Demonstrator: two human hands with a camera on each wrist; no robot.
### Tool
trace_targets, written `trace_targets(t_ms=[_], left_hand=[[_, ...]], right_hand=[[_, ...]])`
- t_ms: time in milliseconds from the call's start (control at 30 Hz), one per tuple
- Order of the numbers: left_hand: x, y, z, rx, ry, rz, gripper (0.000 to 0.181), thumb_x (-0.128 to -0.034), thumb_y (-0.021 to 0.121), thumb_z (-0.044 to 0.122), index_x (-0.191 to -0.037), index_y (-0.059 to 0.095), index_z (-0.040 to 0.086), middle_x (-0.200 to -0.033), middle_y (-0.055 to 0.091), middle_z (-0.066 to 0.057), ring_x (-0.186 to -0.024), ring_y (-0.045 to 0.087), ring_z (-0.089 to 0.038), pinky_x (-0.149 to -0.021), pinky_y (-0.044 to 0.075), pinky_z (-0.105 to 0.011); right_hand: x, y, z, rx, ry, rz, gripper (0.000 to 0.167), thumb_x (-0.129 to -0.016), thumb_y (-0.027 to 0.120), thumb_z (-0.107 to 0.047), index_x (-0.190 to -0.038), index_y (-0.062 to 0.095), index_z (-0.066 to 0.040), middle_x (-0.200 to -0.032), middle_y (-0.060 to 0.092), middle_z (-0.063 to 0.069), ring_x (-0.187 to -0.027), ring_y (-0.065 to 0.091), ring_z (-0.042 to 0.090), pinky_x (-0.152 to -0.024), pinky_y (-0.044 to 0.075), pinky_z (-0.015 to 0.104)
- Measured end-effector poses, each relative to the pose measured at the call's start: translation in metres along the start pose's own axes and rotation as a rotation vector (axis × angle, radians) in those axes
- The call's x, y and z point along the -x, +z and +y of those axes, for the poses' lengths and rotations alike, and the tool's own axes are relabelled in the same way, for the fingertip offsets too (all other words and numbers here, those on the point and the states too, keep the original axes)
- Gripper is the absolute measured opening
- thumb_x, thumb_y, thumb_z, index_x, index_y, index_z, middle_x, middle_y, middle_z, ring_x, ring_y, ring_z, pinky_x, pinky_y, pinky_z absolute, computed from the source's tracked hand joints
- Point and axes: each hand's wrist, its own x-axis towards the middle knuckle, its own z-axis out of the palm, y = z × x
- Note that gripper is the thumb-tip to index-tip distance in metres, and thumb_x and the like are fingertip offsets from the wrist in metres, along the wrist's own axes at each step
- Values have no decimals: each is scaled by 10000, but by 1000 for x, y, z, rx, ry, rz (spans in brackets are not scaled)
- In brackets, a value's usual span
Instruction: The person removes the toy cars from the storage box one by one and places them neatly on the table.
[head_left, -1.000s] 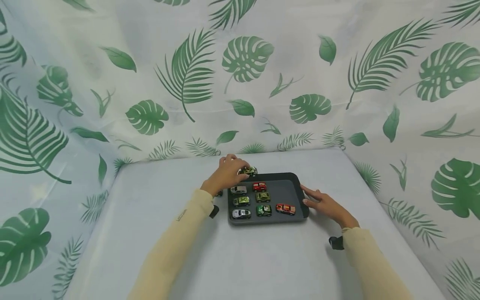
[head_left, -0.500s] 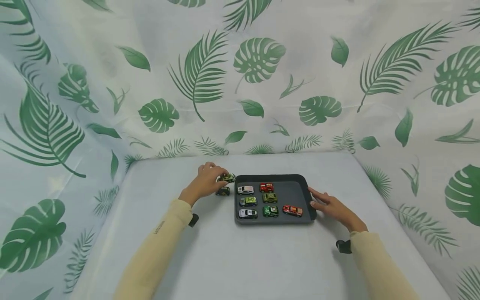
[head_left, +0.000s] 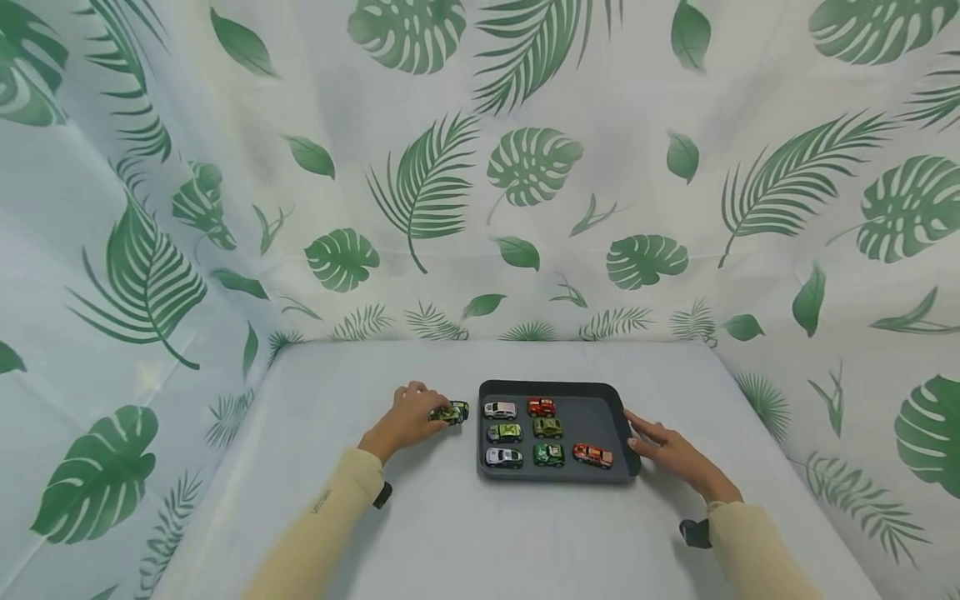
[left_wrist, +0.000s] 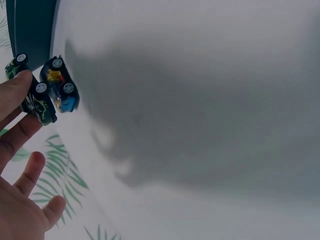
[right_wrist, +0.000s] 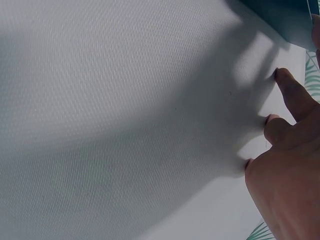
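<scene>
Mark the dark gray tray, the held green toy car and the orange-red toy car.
Dark gray tray [head_left: 588, 423]: head view, on its bare inner floor.
Held green toy car [left_wrist: 42, 106]: left wrist view, on its patterned side.
Orange-red toy car [head_left: 592, 455]: head view, on the middle of its body.

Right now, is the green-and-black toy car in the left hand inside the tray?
No, the left hand pinches the green-and-black toy car outside the dark gray tray, off its left side.

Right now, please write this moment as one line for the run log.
left hand: pinches green-patterned car, left of tray; right hand: at tray's right edge; in tray: seven cars; dark car: near left hand
</scene>
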Motion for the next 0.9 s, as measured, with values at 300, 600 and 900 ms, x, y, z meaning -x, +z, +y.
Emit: trace_targets(t_ms=[300,600,900], left_hand=[[7,22,7,-14,-11,-47,310,-965,829,205,-1251,767,104,-1215,746,-72,-1264,521,-370,-1093,320,-637],[6,34,12,-80,12,-46,292,-958,833,211,-1231,774,124,-1229,757,-75,-1255,530,-366,-1088,331,-665],[2,33,15,-140,-40,-39,344,-962,836,247,-1278,764,133,-1271,741,-70,-1283,529,-365,-1097,348,-666]], right_hand=[[8,11,8,-8,25,8,721,-1093,620,-338,-1685,304,-74,-1692,209,288,-1523,-33,654,-1151,32,814],[7,12,9,-1,62,10,730,-1102,600,-367,-1696,272,-98,-1697,165,301,-1533,-49,635,-1162,20,800],[4,6,4,14,27,16,724,-1105,591,-381,-1696,280,-102,-1700,171,295,-1533,-57,636,-1155,8,808]])
